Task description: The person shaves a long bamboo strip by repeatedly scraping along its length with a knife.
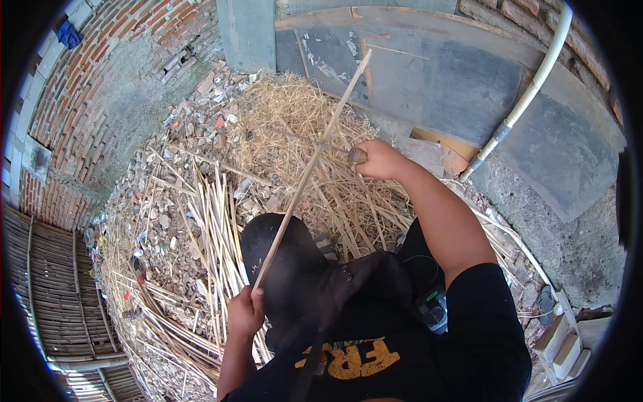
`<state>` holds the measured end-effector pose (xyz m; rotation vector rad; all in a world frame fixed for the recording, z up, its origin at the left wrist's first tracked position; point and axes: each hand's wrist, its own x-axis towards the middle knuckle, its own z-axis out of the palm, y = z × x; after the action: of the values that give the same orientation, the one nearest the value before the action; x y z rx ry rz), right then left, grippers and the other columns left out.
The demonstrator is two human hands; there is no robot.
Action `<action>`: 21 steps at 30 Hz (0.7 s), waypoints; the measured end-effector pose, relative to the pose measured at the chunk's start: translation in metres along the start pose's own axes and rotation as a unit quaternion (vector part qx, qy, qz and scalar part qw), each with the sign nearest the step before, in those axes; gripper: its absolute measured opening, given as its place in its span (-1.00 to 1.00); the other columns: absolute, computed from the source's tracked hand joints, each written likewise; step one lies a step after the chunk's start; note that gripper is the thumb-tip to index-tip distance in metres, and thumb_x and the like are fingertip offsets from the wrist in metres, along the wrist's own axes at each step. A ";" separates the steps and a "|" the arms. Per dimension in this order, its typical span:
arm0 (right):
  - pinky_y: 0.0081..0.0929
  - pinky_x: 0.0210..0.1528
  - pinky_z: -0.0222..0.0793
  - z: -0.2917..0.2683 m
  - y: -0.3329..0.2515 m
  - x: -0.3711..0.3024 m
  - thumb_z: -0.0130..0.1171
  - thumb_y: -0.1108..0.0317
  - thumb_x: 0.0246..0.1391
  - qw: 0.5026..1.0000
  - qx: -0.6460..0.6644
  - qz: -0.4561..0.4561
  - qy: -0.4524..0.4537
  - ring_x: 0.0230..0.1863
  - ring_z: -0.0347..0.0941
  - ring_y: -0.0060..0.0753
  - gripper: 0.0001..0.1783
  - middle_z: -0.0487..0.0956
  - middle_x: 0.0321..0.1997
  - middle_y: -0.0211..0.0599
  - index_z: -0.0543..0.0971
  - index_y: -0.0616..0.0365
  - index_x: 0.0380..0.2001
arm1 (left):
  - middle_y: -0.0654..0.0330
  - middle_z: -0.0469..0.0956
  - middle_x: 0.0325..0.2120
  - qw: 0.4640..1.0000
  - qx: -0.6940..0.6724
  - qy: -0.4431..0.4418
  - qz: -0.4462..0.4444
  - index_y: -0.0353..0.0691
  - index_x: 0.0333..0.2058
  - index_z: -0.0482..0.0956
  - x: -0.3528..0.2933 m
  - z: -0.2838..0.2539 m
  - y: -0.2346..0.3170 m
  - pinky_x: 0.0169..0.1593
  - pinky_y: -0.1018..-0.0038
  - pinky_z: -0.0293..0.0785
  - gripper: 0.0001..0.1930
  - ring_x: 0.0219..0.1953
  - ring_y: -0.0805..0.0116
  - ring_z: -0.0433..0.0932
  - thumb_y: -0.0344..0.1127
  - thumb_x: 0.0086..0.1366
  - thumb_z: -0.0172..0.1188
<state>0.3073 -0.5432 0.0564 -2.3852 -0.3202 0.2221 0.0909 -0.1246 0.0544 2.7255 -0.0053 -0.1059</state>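
Here's the long pale strip, slanting up and away from the person, its near end gripped by the left hand, fingers curled tight. To the right of the strip's far half, the right hand is wrapped firmly round a knife, blade crossing the strip; whether it's biting, can't tell! Straw-like shavings heap up on both sides of that far half, so plenty of cutting looks done. Left of the strip lie slender lengths, worked or waiting, no telling; the held piece looks unfinished.
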 end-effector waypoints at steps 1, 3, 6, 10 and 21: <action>-0.15 -0.21 0.48 -0.001 0.014 0.005 0.28 0.28 -0.09 0.996 0.048 0.048 0.062 -0.30 0.60 0.00 -0.71 0.65 -0.38 -0.05 0.66 0.11 -0.25 | -0.17 0.49 -0.67 1.000 0.000 0.003 0.002 -0.28 -0.48 0.43 0.000 0.000 0.003 -0.44 -0.01 0.39 -0.50 -0.52 -0.31 0.53 0.06 0.47 0.01; -0.18 -0.19 0.48 0.001 0.026 0.011 0.29 0.27 -0.08 0.995 0.046 0.054 0.076 -0.29 0.60 -0.01 -0.65 0.65 -0.38 0.00 0.65 0.16 -0.18 | -0.17 0.50 -0.65 0.999 0.039 0.003 0.004 -0.28 -0.48 0.44 -0.001 -0.003 0.004 -0.42 -0.04 0.39 -0.51 -0.50 -0.32 0.53 0.05 0.47 0.01; -0.17 -0.18 0.49 0.005 0.028 0.006 0.28 0.28 -0.08 0.995 -0.010 0.058 0.077 -0.28 0.60 0.02 -0.64 0.64 -0.35 0.05 0.64 0.20 -0.18 | -0.18 0.52 -0.63 0.999 0.034 -0.013 -0.007 -0.28 -0.46 0.45 -0.001 -0.004 0.007 -0.41 -0.06 0.40 -0.53 -0.49 -0.33 0.54 0.04 0.46 0.01; -0.12 -0.19 0.50 0.003 -0.013 -0.007 0.25 0.30 -0.10 0.998 -0.042 -0.002 0.038 -0.27 0.60 0.03 -0.73 0.65 -0.36 -0.05 0.65 0.08 -0.26 | -0.18 0.52 -0.63 1.000 0.028 -0.003 0.003 -0.27 -0.45 0.44 -0.004 -0.001 0.008 -0.42 -0.06 0.41 -0.57 -0.50 -0.32 0.54 0.00 0.46 0.03; -0.13 -0.15 0.50 -0.013 0.017 0.000 0.22 0.35 -0.14 0.996 -0.034 0.065 0.048 -0.22 0.61 0.04 -0.70 0.67 -0.28 -0.01 0.65 0.14 -0.25 | -0.17 0.49 -0.65 0.998 0.048 0.015 0.032 -0.26 -0.46 0.39 -0.001 0.000 0.003 -0.43 -0.07 0.40 -0.57 -0.52 -0.32 0.52 -0.01 0.45 0.06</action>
<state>0.3128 -0.5635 0.0543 -2.4783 -0.1287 0.1583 0.0903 -0.1273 0.0557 2.8190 -0.0900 -0.0465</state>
